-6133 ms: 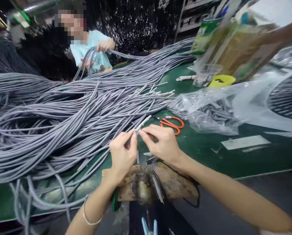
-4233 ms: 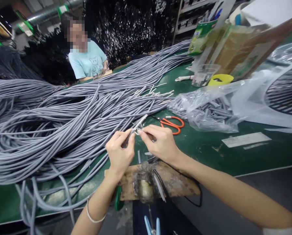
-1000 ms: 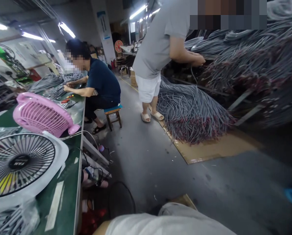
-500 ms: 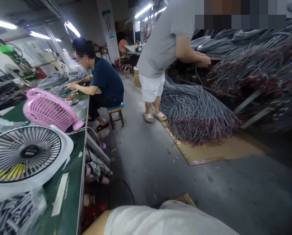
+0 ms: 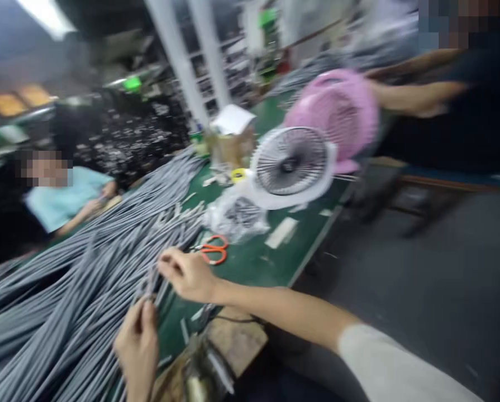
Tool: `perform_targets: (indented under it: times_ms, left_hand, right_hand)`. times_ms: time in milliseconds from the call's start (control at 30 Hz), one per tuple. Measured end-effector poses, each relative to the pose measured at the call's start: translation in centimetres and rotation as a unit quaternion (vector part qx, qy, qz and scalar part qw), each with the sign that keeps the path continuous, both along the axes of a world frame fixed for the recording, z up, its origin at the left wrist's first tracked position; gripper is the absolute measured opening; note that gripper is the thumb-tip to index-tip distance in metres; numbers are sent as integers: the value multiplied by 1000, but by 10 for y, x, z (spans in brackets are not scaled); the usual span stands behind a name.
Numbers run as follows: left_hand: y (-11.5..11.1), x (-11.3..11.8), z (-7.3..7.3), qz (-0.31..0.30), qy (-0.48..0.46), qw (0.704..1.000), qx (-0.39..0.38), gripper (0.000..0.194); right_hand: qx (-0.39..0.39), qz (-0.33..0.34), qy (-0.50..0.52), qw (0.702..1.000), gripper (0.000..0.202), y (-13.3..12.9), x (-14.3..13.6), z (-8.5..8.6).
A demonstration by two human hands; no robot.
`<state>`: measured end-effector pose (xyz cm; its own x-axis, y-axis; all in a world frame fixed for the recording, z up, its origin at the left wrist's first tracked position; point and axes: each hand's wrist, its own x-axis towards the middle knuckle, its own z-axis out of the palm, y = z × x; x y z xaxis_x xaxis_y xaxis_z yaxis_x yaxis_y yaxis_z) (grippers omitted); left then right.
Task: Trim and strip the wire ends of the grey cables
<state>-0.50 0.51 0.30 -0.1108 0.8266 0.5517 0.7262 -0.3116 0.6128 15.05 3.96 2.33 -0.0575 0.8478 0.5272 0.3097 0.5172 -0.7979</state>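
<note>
My left hand (image 5: 138,335) is closed in a pinch at the near edge of a large spread of grey cables (image 5: 77,279). Just beyond it, my right hand (image 5: 189,273) reaches across from the right with thumb and fingers pinched together. Between the two hands runs a thin, pale grey cable (image 5: 151,282), blurred by motion, and both hands grip it. Scissors (image 5: 215,249) with orange handles lie on the green table right behind my right hand. A clear plastic bag (image 5: 237,215) of short grey pieces rests beyond them.
A white fan (image 5: 291,164) and a pink fan (image 5: 337,114) stand on the green table (image 5: 270,262). A brown block (image 5: 237,335) is by the near edge. One co-worker in light blue (image 5: 67,195) sits across; another's forearm (image 5: 417,97) shows at right.
The view has swung left from the aisle and the standing co-worker to the cable-covered table. Both my hands are now in view, holding a cable.
</note>
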Motion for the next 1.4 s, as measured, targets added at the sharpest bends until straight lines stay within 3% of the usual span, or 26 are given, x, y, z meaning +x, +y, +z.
perform_targets:
  times_ms: [167,533,767,900,967,1067,1167,1300,1333,1400]
  left_hand:
    - [-3,-5,-1,-10,-109,993,-33,35]
    - [-12,0,1,-37,-146,988,-41,29]
    - [-11,0,-1,-49,-109,993,-22,27]
    - [-11,0,-1,-48,-31,998,28,23]
    - [-12,1,-1,-47,-3,998,40,22]
    - [-13,2,-2,-42,-18,999,16,24]
    - [-8,0,-3,-37,-70,996,-36,27]
    - [8,-10,-1,22,-128,986,-105,27]
    - [11,-12,0,26,-149,982,-110,27]
    - [12,-13,2,5,-191,975,-110,28]
  right_hand:
    - [110,65,-17,992,24,-4,-16,-12]
    - [110,84,-66,988,26,-7,-19,-18]
    - [81,107,-37,990,25,-9,-19,-15]
    - [9,122,-17,992,30,-8,-19,-17]
    - [11,117,-16,993,33,-7,-18,-19]
    - [107,93,-38,989,30,-9,-17,-22]
    - [237,76,-68,966,25,-19,-21,-24]
    - [406,182,-96,890,36,-36,-32,-26]
    - [415,191,-94,884,37,-36,-33,-27]
    - [351,127,-119,920,31,-29,-30,-26]
